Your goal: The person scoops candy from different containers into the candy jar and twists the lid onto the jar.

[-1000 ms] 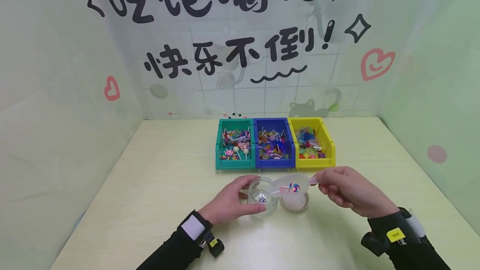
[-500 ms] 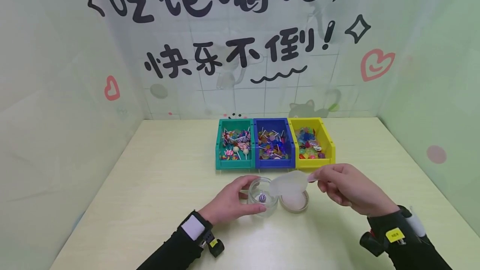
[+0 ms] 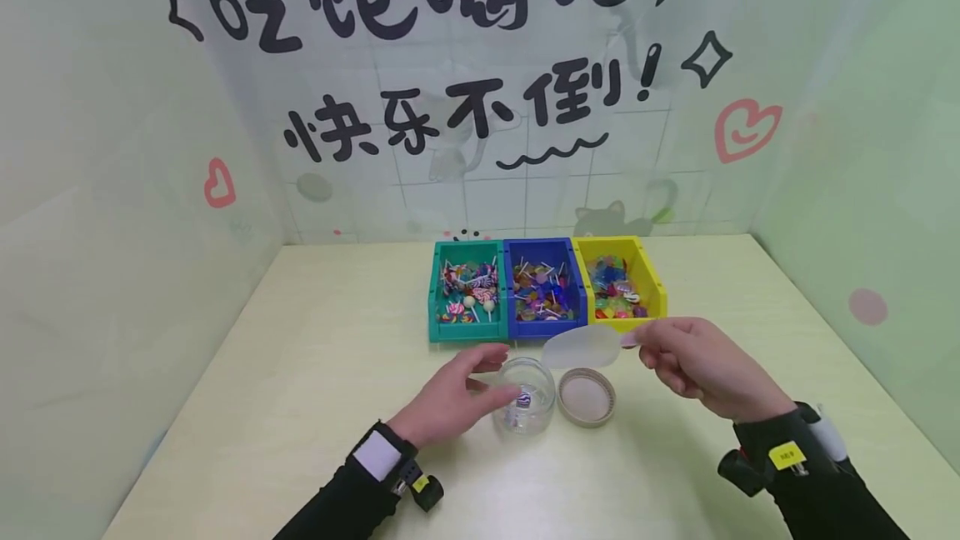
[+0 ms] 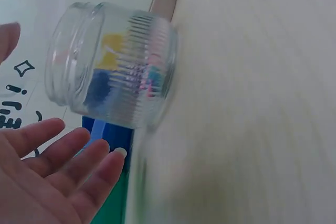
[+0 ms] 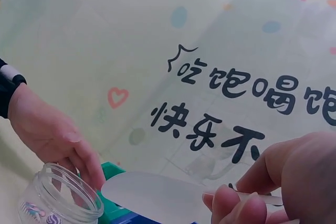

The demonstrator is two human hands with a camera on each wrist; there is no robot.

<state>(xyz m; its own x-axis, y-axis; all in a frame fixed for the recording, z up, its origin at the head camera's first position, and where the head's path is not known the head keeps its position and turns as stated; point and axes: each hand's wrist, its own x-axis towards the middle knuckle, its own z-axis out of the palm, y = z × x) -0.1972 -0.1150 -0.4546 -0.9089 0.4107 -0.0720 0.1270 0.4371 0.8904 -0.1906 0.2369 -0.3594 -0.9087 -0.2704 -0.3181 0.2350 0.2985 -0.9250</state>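
Note:
A clear glass jar [image 3: 527,419] stands uncapped on the table, with small striped and colourful candy pieces [image 5: 52,219] at its bottom. My left hand [image 3: 453,398] is at the jar's left side, and in the left wrist view its spread fingers [image 4: 97,169] are apart from the glass. Between thumb and fingers, my right hand [image 3: 693,365] pinches the thin handle of a translucent white scoop [image 3: 581,347]. The scoop's bowl is bare and hovers behind and to the right of the jar. Beside the jar lies a round lid [image 3: 587,398].
Three joined bins stand behind the jar: teal [image 3: 468,334], blue [image 3: 528,329] and yellow [image 3: 657,294]. Miniature lollipops and candies fill them. A printed curtain [image 3: 360,207] hangs along the table's back edge.
A swirl lollipop lay on the scoop a second ago; it is off it now. The scoop has risen away from the jar's mouth. My left hand has let go of the jar.

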